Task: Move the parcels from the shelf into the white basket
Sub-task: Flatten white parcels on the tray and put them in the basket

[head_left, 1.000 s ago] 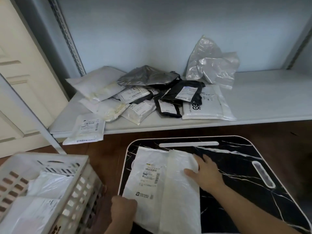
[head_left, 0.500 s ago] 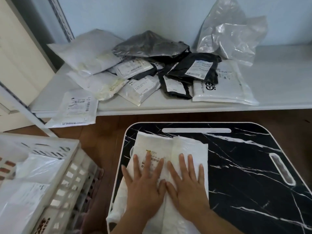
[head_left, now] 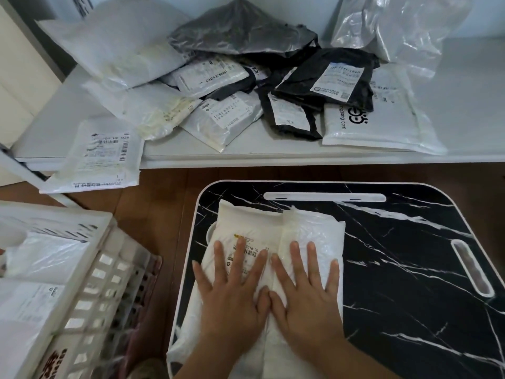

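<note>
A white folded parcel (head_left: 276,228) with a barcode label lies on the black marble-patterned tray table (head_left: 396,269). My left hand (head_left: 232,294) and my right hand (head_left: 308,294) press flat on it side by side, fingers spread, thumbs touching. The white basket (head_left: 90,291) stands at lower left with white parcels inside. On the grey shelf (head_left: 464,105) above lies a pile of several parcels: white ones (head_left: 114,45), black ones (head_left: 328,77), a dark grey one (head_left: 240,28) and a clear bag (head_left: 396,28).
One white labelled parcel (head_left: 101,160) hangs over the shelf's front edge at left. Brown wooden floor (head_left: 153,203) shows between shelf, basket and table. A cream door (head_left: 24,77) stands at far left.
My left hand has come up from the parcel's lower edge and my right hand from its right side; both now press flat on it. The view has moved closer to the shelf.
</note>
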Demonstrator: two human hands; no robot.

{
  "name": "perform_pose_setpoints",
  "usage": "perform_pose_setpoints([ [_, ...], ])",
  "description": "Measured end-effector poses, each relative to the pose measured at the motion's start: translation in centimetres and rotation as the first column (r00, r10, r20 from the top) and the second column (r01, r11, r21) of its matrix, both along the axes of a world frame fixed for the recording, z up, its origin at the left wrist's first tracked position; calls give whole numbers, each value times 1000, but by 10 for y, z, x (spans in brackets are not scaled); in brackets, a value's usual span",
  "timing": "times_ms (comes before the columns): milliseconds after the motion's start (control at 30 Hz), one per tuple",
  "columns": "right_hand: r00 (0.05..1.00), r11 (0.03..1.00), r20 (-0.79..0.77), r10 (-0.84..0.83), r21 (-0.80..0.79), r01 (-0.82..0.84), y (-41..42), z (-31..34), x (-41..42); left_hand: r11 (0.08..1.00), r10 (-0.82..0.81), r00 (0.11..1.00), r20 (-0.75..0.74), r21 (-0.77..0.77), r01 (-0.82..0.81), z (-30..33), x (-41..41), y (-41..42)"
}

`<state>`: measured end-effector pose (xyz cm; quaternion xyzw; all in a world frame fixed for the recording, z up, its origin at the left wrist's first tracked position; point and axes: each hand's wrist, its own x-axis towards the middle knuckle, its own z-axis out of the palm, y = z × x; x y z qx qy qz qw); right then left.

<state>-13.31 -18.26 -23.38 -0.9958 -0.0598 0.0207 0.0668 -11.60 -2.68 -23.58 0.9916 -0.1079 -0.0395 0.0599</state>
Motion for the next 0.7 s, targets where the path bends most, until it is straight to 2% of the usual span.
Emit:
perform_pose_setpoints([
  [700, 1000, 1000, -18, 0, -9, 0, 0, -3, 2, 1000, 10, 1000, -28, -17, -10, -7, 1, 0],
])
